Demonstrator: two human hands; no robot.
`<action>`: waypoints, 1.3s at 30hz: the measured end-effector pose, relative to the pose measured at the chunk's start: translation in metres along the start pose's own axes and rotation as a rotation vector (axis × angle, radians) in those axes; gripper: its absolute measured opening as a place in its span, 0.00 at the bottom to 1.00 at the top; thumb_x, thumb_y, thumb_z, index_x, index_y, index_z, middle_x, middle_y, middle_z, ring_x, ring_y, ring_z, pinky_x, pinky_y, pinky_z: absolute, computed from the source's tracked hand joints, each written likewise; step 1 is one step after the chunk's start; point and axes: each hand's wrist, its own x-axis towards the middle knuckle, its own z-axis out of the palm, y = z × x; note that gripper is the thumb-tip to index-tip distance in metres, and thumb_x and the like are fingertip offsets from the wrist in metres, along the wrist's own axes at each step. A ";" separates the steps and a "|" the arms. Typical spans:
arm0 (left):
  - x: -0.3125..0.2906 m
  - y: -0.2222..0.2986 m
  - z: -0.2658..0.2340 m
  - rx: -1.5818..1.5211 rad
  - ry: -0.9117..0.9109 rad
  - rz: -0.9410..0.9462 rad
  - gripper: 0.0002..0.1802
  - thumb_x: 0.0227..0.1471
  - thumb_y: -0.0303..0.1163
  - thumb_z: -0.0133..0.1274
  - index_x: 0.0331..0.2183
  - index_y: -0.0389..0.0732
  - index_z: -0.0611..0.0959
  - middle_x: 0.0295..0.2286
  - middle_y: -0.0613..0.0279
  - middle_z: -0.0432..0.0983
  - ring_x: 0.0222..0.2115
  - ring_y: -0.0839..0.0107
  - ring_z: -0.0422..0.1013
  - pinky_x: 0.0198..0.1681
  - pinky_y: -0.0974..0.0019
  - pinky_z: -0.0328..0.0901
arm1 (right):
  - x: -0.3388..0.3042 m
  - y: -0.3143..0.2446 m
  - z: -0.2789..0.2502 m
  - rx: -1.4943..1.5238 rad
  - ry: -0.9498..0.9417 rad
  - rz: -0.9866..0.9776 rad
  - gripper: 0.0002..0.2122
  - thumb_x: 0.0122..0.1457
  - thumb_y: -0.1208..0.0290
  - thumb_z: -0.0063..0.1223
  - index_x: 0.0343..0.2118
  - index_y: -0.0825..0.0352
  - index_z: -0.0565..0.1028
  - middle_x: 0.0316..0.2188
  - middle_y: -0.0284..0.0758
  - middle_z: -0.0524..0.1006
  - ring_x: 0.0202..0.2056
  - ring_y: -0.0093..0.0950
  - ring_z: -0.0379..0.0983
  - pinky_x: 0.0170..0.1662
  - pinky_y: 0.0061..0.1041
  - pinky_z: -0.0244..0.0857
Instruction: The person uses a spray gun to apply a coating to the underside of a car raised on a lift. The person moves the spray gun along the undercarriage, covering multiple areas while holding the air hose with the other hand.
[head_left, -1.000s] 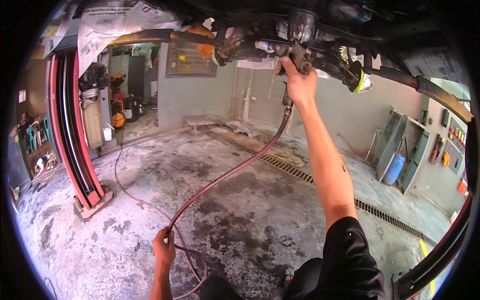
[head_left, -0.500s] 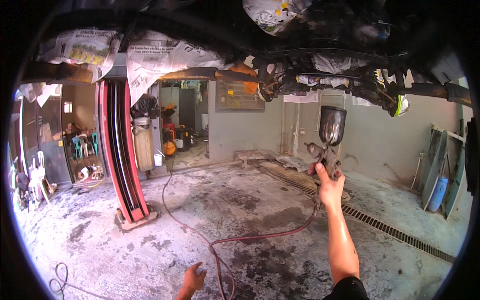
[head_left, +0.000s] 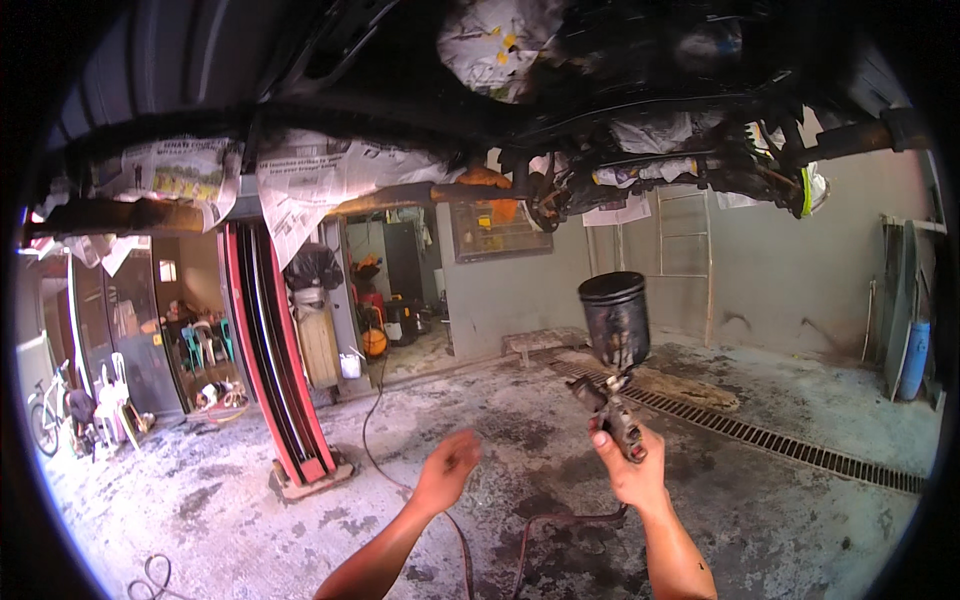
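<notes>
My right hand point(head_left: 630, 470) grips a dirty spray gun point(head_left: 612, 400) by its handle, its black paint cup point(head_left: 614, 320) standing upright on top. A red air hose point(head_left: 540, 530) runs from the gun down to the floor. My left hand point(head_left: 447, 470) hovers open beside it, fingers spread, holding nothing, just above the hose. Overhead is the dark underside of a raised car point(head_left: 560, 100), partly masked with newspaper point(head_left: 330, 180).
A red lift post point(head_left: 275, 370) stands to the left on the stained concrete floor point(head_left: 400, 470). A long floor drain grate point(head_left: 780, 440) runs across the right. A blue cylinder point(head_left: 912, 358) leans by the right wall. Chairs and a bicycle point(head_left: 50, 415) sit far left.
My right hand has lowered the spray gun from the car's underside to chest height. My view has swung left and my left hand has risen toward the gun.
</notes>
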 end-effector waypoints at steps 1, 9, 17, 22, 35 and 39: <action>0.019 0.023 0.014 -0.073 -0.052 -0.004 0.28 0.63 0.33 0.56 0.60 0.34 0.67 0.51 0.52 0.74 0.52 0.68 0.70 0.54 0.67 0.66 | -0.001 0.000 0.002 -0.028 0.002 -0.034 0.23 0.60 0.64 0.63 0.54 0.74 0.74 0.35 0.38 0.83 0.33 0.21 0.77 0.37 0.22 0.71; 0.097 0.155 0.110 -0.200 -0.198 0.124 0.38 0.62 0.51 0.53 0.64 0.41 0.62 0.50 0.62 0.71 0.51 0.70 0.69 0.52 0.64 0.64 | -0.004 -0.003 0.003 -0.055 -0.063 0.012 0.25 0.58 0.65 0.64 0.55 0.72 0.74 0.35 0.47 0.81 0.32 0.33 0.79 0.33 0.28 0.72; 0.128 0.174 0.139 -0.195 -0.221 0.262 0.31 0.60 0.41 0.59 0.56 0.34 0.68 0.48 0.60 0.74 0.48 0.74 0.69 0.54 0.67 0.64 | 0.003 0.006 0.002 -0.121 0.001 -0.187 0.24 0.58 0.66 0.63 0.54 0.73 0.73 0.33 0.48 0.80 0.29 0.39 0.78 0.35 0.33 0.71; 0.144 0.179 0.143 -0.070 -0.101 0.336 0.27 0.60 0.43 0.59 0.51 0.34 0.74 0.45 0.61 0.76 0.46 0.74 0.70 0.50 0.67 0.65 | 0.002 0.010 0.004 -0.063 -0.014 -0.155 0.23 0.59 0.66 0.63 0.55 0.73 0.73 0.32 0.45 0.80 0.28 0.36 0.77 0.33 0.31 0.70; 0.144 0.193 0.156 0.104 0.040 0.422 0.29 0.56 0.47 0.62 0.48 0.32 0.77 0.40 0.56 0.81 0.42 0.70 0.75 0.48 0.65 0.68 | 0.005 0.007 0.007 -0.227 0.145 -0.253 0.23 0.60 0.65 0.62 0.55 0.72 0.72 0.45 0.44 0.75 0.45 0.36 0.75 0.47 0.29 0.69; 0.143 0.194 0.156 0.184 0.104 0.425 0.29 0.55 0.47 0.63 0.48 0.32 0.77 0.40 0.54 0.81 0.42 0.68 0.76 0.47 0.64 0.69 | -0.003 0.004 0.012 -0.009 0.119 0.018 0.22 0.58 0.64 0.65 0.51 0.71 0.75 0.43 0.41 0.74 0.43 0.36 0.74 0.45 0.30 0.68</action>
